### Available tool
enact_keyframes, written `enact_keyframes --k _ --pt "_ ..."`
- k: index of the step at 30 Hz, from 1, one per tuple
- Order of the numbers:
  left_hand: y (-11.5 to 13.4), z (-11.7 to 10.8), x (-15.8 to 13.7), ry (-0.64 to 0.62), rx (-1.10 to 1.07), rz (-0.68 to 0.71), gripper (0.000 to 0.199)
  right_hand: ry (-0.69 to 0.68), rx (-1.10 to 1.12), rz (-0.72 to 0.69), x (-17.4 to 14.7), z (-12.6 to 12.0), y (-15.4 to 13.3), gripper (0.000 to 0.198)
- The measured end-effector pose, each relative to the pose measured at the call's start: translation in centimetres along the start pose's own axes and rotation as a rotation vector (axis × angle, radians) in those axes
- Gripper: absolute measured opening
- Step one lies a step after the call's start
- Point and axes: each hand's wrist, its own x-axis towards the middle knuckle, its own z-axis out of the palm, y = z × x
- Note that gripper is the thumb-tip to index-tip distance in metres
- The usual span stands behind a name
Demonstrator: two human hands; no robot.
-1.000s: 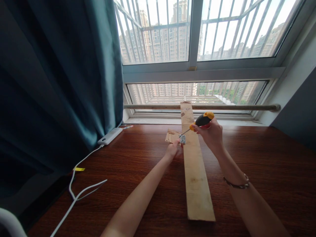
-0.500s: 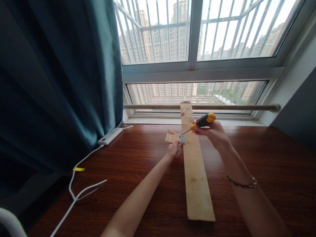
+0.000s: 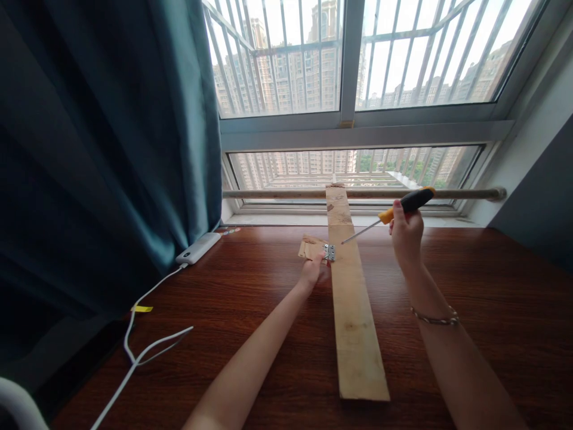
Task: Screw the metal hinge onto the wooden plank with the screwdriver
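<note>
A long wooden board (image 3: 356, 322) lies lengthwise on the brown table, its far end near the window rail. Against its left side is a short wooden piece (image 3: 310, 246), with a small metal hinge (image 3: 329, 252) spanning the two. My left hand (image 3: 312, 270) is closed on the short piece by the hinge, its thumb near the metal; the other fingers are partly hidden. To the right of the board, my right hand (image 3: 406, 234) is raised, gripping a screwdriver (image 3: 416, 199) with a black and yellow handle. The shaft points down left, its tip over the board, apart from the hinge.
A white power strip (image 3: 199, 247) lies at the left by the blue curtain (image 3: 179, 119), with a white cable (image 3: 131, 325) trailing toward me. A yellow tag (image 3: 143, 309) is near the cable. Behind the table, a horizontal rail (image 3: 277, 194) crosses the barred window.
My right hand has lifted the screwdriver away from the hinge, up and to the right. My left hand has stayed on the short wooden piece.
</note>
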Motion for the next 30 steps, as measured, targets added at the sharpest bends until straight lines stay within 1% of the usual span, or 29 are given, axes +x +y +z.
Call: enact_keyframes --k 1,2,3,5,6,8,10,12,15,19,23,26,30 --pt "-0.2 0.0 0.1 -0.006 -0.011 0.003 0.024 0.006 -0.126 0.023 0.8 -0.4 0.7 0.056" --pt "-0.4 0.0 0.2 -0.009 -0.02 0.004 0.026 -0.029 -0.287 0.051 1.5 -0.7 1.4 0.055" --pt "-0.5 -0.1 0.3 -0.011 -0.025 0.002 0.028 -0.102 -0.458 0.079 2.0 -0.8 2.1 0.054" --pt "-0.7 -0.1 0.4 -0.013 -0.024 -0.012 0.031 -0.324 -0.727 0.117 2.6 -0.8 3.6 0.051" --pt "-0.8 -0.1 0.4 -0.014 -0.021 -0.023 0.032 -0.423 -0.799 0.126 2.7 -0.5 4.3 0.049" --pt "-0.8 -0.2 0.3 -0.016 -0.017 -0.041 0.034 -0.562 -0.852 0.134 2.2 0.4 5.7 0.04" --pt "-0.7 -0.2 0.2 -0.013 -0.004 -0.054 0.034 -0.652 -0.877 0.145 1.3 1.4 7.0 0.032" --pt "-0.5 -0.1 0.2 0.0 0.011 -0.069 0.032 -0.724 -0.908 0.159 0.4 2.3 8.1 0.029" --pt "-0.4 0.0 0.1 0.008 0.0 -0.081 0.029 -0.796 -0.942 0.186 -0.5 3.2 9.4 0.029" --pt "-0.4 0.0 0.1 0.012 -0.023 -0.092 0.028 -0.847 -0.966 0.208 -1.0 3.6 10.1 0.029" --pt "-0.5 0.0 0.1 0.006 -0.001 -0.101 0.028 -0.871 -0.983 0.216 -1.2 3.8 10.2 0.03" --pt "-0.4 0.0 0.0 0.0 -0.029 -0.087 0.028 -0.879 -0.985 0.216 -1.3 3.7 10.2 0.03" --pt "-0.4 0.2 -0.1 0.017 -0.06 -0.062 0.029 -0.857 -0.974 0.201 -1.4 3.3 9.4 0.032"
